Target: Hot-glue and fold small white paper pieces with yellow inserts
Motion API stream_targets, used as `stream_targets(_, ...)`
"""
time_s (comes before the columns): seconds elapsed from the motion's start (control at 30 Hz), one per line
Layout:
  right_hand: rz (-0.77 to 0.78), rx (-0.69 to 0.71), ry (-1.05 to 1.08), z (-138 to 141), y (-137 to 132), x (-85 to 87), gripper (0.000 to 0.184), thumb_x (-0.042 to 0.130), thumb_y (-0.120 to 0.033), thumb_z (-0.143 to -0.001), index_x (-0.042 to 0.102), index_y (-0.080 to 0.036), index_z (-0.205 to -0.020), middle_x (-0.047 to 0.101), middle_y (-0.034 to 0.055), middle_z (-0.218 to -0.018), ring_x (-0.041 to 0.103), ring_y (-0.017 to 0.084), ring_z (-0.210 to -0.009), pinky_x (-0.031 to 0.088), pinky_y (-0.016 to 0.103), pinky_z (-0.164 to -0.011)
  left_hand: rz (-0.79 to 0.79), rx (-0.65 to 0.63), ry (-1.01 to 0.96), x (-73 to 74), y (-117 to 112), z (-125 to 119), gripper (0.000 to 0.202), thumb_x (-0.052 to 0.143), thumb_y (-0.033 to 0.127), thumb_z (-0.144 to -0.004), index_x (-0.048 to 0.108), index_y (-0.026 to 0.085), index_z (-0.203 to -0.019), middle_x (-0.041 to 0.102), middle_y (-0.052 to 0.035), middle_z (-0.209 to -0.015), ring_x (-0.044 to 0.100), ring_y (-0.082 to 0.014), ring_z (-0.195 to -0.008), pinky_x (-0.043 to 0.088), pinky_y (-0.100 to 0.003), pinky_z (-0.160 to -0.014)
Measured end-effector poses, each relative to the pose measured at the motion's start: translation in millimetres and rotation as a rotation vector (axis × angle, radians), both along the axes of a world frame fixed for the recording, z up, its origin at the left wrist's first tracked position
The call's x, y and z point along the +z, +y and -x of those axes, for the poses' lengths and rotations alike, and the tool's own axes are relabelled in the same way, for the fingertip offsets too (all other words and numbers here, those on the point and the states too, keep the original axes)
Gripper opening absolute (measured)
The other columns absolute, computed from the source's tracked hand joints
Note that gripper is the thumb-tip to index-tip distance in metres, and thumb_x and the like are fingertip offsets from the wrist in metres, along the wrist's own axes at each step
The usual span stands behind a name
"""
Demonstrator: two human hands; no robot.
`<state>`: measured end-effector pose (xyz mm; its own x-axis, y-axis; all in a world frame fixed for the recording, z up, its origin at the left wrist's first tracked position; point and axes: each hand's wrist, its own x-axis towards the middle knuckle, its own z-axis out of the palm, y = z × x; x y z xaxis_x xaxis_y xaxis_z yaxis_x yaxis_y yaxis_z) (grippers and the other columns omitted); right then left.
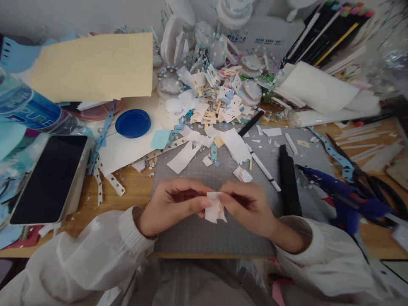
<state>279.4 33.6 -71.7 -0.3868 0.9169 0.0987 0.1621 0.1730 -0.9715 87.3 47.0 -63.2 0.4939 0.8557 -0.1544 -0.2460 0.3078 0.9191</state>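
Note:
Between my two hands is a small piece of white paper [214, 212] with a ragged lower edge, held above the grey cutting mat [197, 238]. My left hand [178, 204] pinches its left side with thumb and fingers. On the right side, my right hand [248, 206] grips it the same way. Just beyond my fingers lie torn white paper scraps [236, 146] and a white pen [263, 168]. A black stick-like object [289, 182] rests on the mat right of my right hand.
A blue glue gun [344, 193] and black-handled scissors [366, 174] lie at the right. To the left are a phone [51, 178], a water bottle [35, 106] and a blue lid [133, 123]. Behind the mat rises a heap of small paper cutouts [219, 100]. Markers [328, 34] stand at the back right.

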Motion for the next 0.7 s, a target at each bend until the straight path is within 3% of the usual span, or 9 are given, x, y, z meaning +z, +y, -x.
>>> stream_targets(0.2, -0.023, -0.099, 0.031, 0.5, 0.9, 1.8, 0.026, 0.05, -0.025, -0.093, 0.051, -0.019, -0.067, 0.043, -0.0053, -0.058, 0.037, 0.007, -0.051, 0.029, 0.02, -0.046, -0.072, -0.178, 0.157, -1.7, -0.8, 1.0, 0.013, 0.07, 0.022, -0.079, 0.067, 0.011, -0.072, 0.064, -0.0025, -0.062, 0.055, -0.0097, -0.057, 0.046, -0.019, -0.053)
stream_targets(0.3, 0.075, -0.021, 0.126, 0.2, 0.5, 0.8, 0.033, 0.041, -0.035, -0.097, 0.05, -0.019, -0.069, 0.044, -0.0044, -0.059, 0.039, 0.007, -0.052, 0.032, 0.02, -0.048, -0.125, -0.192, 0.189, -0.5, -1.0, 1.0, 0.017, 0.066, 0.02, -0.082, 0.065, 0.01, -0.068, 0.062, -0.0022, -0.061, 0.053, -0.0089, -0.057, 0.043, -0.018, -0.053)
stream_targets(0.43, 0.171, 0.126, 0.22, -1.4, -0.4, -0.2, 0.039, 0.034, -0.041, -0.099, 0.049, -0.019, -0.071, 0.044, -0.0029, -0.062, 0.041, 0.009, -0.055, 0.035, 0.021, -0.05, -0.052, -0.162, 0.1, 1.0, 0.2, 3.2, 0.012, 0.066, 0.017, -0.082, 0.069, 0.011, -0.072, 0.065, -0.0028, -0.063, 0.055, -0.0085, -0.057, 0.045, -0.017, -0.054)
stream_targets(0.57, 0.187, 0.254, 0.273, -2.1, -1.6, -1.0, 0.03, 0.039, -0.035, -0.098, 0.055, -0.017, -0.079, 0.047, -0.0024, -0.066, 0.041, 0.008, -0.056, 0.035, 0.02, -0.05, 0.023, -0.147, 0.018, 2.2, 1.5, 3.9, 0.009, 0.068, 0.018, -0.081, 0.073, 0.013, -0.076, 0.069, -0.0032, -0.067, 0.056, -0.0074, -0.056, 0.047, -0.016, -0.055)
stream_targets(0.7, 0.157, 0.264, 0.299, -0.7, -2.1, -0.8, 0.025, 0.043, -0.028, -0.096, 0.055, -0.017, -0.078, 0.047, -0.0028, -0.067, 0.039, 0.007, -0.055, 0.034, 0.019, -0.05, 0.012, -0.149, 0.003, 2.7, 2.2, 2.6, 0.009, 0.07, 0.017, -0.08, 0.074, 0.013, -0.074, 0.07, -0.0038, -0.067, 0.057, -0.0074, -0.057, 0.048, -0.015, -0.055)
